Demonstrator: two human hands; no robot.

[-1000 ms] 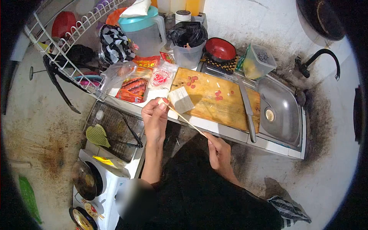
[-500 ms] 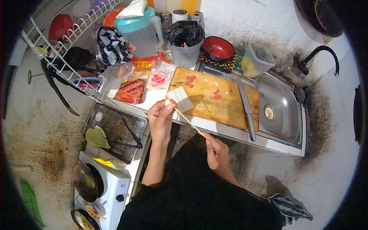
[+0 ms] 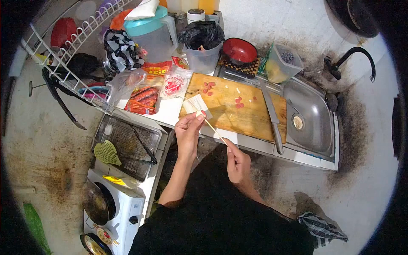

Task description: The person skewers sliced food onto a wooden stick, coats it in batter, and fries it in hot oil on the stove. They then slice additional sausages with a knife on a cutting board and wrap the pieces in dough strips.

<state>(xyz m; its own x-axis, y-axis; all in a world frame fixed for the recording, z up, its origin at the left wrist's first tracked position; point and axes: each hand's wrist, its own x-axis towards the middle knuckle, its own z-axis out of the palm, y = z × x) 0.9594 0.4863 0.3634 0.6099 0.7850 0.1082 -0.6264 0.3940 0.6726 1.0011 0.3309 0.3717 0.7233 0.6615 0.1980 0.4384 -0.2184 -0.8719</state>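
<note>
Between the thumb and fingers of my left hand (image 3: 189, 131) are small red and white food pieces (image 3: 201, 114) at the upper end of a thin wooden skewer (image 3: 216, 131). My right hand (image 3: 239, 166) pinches the skewer's lower end. Behind my left fingers a pale square sheet (image 3: 196, 103) lies on the left edge of the wooden cutting board (image 3: 221, 111). Two groups of red slices (image 3: 239, 102) and some small white bits are on the board. A large knife (image 3: 272, 114) rests across its right side.
A steel sink (image 3: 312, 123) with a black tap (image 3: 355, 53) is on the right. Sausage packs (image 3: 143, 100) and a plastic bag (image 3: 174, 85) lie left of the board. A red bowl (image 3: 239, 51) stands behind it. A stove (image 3: 123, 208) is at lower left.
My left hand has moved right, closer to my right hand, with the food pieces and skewer end. My right hand has shifted slightly left in view and still holds the skewer.
</note>
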